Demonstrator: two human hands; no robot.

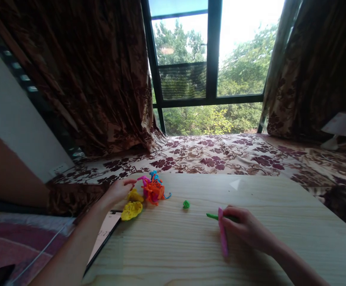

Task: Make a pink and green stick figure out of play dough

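Note:
My left hand (120, 192) reaches to the far left of the table with its fingers stretched out, close to a pink strand of modelling clay (144, 182). Beside it lie a crumpled yellow clay lump (134, 195) and a flattened yellow clay piece (132, 211). A tangle of orange clay strands (154, 191) sits just right, with blue clay (154, 174) behind it. My right hand (242, 223) is closed around a thin green stick (211, 216) and a flat pink stick (223, 234), which cross each other. Between the hands rests a small green clay ball (186, 204).
A tablet-like device (103, 234) with a lit screen lies under my left forearm at the edge of the wooden table (167, 246). Beyond stand a flower-patterned cloth ledge (214, 155), a window and curtains. A white lamp (344, 125) is at right.

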